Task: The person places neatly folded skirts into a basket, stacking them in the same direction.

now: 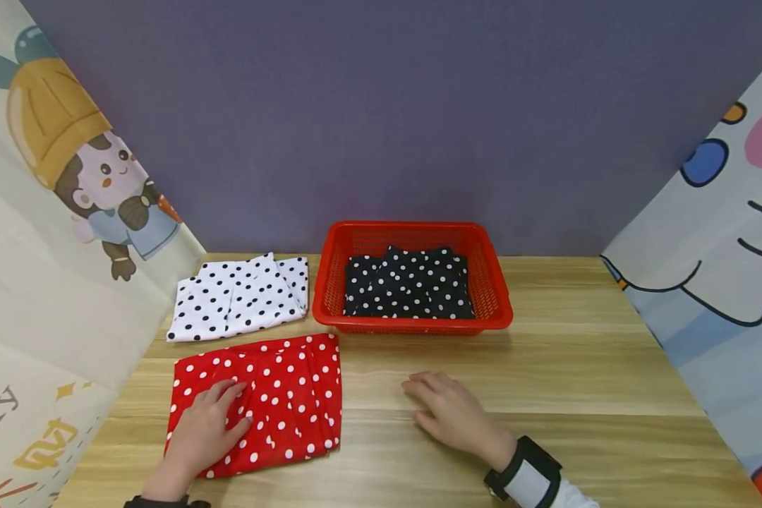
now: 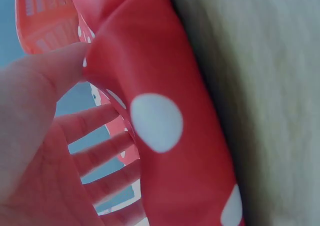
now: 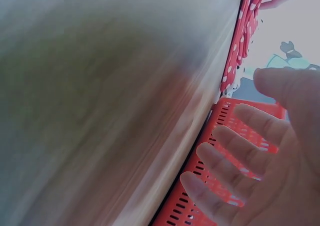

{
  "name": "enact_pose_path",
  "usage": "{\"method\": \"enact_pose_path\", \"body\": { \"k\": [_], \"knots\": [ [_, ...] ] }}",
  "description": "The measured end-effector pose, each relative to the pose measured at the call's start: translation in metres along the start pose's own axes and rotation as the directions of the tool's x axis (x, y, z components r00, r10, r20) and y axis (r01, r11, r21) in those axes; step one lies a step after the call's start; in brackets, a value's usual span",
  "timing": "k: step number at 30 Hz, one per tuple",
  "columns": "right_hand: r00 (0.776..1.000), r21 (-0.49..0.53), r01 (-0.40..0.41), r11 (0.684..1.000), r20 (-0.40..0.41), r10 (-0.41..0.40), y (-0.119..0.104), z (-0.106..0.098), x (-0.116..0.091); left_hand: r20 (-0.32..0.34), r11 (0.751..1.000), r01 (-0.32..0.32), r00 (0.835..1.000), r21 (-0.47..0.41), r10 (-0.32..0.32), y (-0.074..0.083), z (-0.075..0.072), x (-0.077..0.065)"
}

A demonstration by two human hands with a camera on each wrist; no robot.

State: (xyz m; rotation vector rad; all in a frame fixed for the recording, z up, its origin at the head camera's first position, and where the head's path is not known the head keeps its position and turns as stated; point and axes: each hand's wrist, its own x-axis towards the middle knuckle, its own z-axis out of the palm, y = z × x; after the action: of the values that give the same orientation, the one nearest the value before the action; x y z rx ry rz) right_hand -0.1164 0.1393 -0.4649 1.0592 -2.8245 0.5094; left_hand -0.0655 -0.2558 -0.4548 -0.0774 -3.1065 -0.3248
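A folded red cloth with white dots (image 1: 286, 402) lies on the table at the front left. My left hand (image 1: 206, 427) rests on its left part, fingers spread and relaxed; in the left wrist view the thumb and fingertips meet the cloth's surface (image 2: 120, 70). My right hand (image 1: 454, 416) hovers low over the wood in front of the basket, fingers loosely extended, holding nothing. Behind it stands a red plastic basket (image 1: 413, 326) with a folded black cloth with white dots (image 1: 413, 286) inside. Left of the basket is a folded white cloth with black dots (image 1: 238, 296).
The wooden table (image 1: 578, 367) runs back to a grey-blue wall panel (image 1: 394, 127). Panels with cartoon prints flank it, one at the left (image 1: 57, 282) and one at the right (image 1: 711, 282). A black wrist strap (image 1: 533, 462) sits on the right arm.
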Motion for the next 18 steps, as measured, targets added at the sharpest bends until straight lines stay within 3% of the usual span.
{"method": "enact_pose_path", "body": {
  "k": [11, 18],
  "knots": [
    [0.996, 0.012, -0.001, 1.000, 0.091, 0.000, -0.012, 0.001, 0.007, -0.016, 0.999, -0.042, 0.999, 0.022, 0.043, 0.024, 0.010, -0.002],
    [0.995, -0.007, 0.049, 0.999, 0.085, -0.048, -0.021, 0.004, 0.011, 0.005, 0.998, -0.056, 0.998, 0.030, 0.056, 0.040, 0.013, 0.000]
  ]
}}
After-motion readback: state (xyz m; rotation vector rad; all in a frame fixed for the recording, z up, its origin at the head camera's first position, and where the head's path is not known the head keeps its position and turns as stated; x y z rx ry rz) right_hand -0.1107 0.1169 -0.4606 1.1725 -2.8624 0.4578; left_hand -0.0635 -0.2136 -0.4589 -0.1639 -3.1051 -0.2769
